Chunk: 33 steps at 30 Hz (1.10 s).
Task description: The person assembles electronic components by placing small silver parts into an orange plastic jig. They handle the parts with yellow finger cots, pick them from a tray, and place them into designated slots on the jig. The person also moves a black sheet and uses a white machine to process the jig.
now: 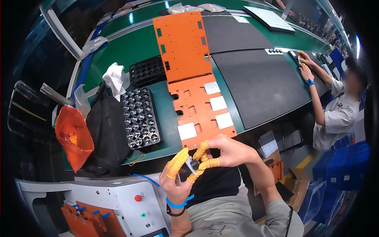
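Close to my body, in front of the table edge, my left hand (177,173) pinches a small white plate (189,162) between yellow-cuffed fingertips. My right hand (225,152), also in yellow finger cots, grips a short black cylindrical part (195,164) against that plate. The fingers partly cover both pieces, so I cannot tell whether they are joined. Just beyond my hands lies an orange fixture (199,116) with cutouts and its orange lid (181,47) hinged up. Several white square plates (218,103) sit in it, one of them at its near left (187,130).
Left of the fixture stands a black tray (159,134) of shiny round lens parts, with another black tray (136,81) behind. An orange bag (75,136) hangs at the left edge. Grey mats (260,87) lie rightward, where a co-worker (339,98) handles something. A white machine (130,201) stands lower left.
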Motion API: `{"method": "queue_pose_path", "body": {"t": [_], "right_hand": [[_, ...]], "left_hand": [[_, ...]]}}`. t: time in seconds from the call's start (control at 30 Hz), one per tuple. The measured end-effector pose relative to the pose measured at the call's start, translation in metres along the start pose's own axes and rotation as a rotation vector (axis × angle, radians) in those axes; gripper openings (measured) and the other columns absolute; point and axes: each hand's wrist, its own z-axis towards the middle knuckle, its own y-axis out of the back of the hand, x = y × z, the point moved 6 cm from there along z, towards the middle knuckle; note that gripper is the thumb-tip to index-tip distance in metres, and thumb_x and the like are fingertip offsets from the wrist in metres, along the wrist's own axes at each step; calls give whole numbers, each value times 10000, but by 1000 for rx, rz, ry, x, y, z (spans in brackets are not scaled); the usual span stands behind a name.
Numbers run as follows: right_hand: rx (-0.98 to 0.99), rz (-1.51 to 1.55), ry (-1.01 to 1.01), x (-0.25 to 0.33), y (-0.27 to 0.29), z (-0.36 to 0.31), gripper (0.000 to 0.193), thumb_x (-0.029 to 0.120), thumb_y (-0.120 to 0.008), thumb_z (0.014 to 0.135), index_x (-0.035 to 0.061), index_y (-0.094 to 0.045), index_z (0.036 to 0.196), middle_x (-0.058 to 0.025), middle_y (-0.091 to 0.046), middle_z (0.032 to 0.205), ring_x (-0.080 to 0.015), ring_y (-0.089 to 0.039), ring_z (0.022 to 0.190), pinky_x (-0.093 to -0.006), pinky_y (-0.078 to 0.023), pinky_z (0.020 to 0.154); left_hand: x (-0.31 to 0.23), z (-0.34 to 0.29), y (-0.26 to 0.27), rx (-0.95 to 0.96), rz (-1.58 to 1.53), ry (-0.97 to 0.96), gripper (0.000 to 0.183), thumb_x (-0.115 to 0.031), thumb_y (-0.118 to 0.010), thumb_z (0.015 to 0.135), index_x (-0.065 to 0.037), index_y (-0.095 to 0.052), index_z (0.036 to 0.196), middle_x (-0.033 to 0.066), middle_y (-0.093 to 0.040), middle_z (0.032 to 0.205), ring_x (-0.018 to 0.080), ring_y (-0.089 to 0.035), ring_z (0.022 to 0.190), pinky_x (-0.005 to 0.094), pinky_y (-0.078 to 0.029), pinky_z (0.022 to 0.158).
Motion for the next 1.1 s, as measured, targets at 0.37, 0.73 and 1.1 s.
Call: {"method": "queue_pose_path", "body": {"t": [0.37, 0.73, 1.1], "right_hand": [[38, -115, -45, -10, 5, -10, 273, 211, -781, 849, -10, -695, 985, -120, -598, 671, -222, -528, 586, -355, -429, 580], [63, -152, -143, -13, 11, -17, 288, 199, -795, 845, -31, -700, 989, -117, -653, 767, -222, -582, 661, -344, -486, 646], [-22, -157, -81, -12, 9, -18, 293, 204, -807, 840, -12, -690, 1001, -90, -658, 816, -196, -575, 674, -321, -497, 653]], "left_hand": [[6, -7, -13, 9, -20, 15, 643, -93, -934, 643, -36, -678, 1230, 97, -720, 1166, 108, -671, 811, 196, -499, 612], [0, -5, -22, 59, -17, -25, 615, -57, -913, 674, -18, -667, 1237, 135, -703, 1197, 147, -690, 900, 223, -549, 665], [6, -8, -22, 27, -73, 3, 623, -70, -927, 662, -27, -660, 1223, 120, -699, 1205, 103, -640, 806, 191, -490, 620]]}}
